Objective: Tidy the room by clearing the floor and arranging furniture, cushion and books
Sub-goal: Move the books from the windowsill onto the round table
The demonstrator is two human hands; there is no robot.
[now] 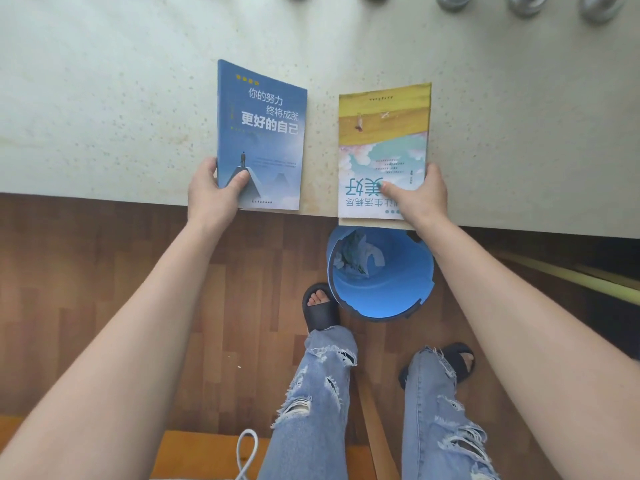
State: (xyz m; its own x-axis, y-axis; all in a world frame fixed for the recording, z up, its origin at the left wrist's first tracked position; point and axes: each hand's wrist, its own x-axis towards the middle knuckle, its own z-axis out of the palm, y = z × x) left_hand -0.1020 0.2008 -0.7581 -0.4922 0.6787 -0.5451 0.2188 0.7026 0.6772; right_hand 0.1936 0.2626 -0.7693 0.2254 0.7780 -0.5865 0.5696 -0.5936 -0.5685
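A narrow gap parts the blue book point(263, 133) and yellow book point(384, 133) at the counter's point(104, 98) near edge; beyond, open surface reaches metal pieces point(526, 5) along the far edge.

A room in a home is suggested. A floor point(104, 271) of brown wood-look planks is seen from 6 to 9 o'clock. A pale speckled table point(104, 98) is spread across the 12 o'clock half, with a blue book point(266, 133) and a yellow book point(384, 133) laid near its edge. A blue bin point(388, 292) of crumpled paper is stood below that edge, toward 4 o'clock. Open slippers point(320, 308) are worn at 6 o'clock.
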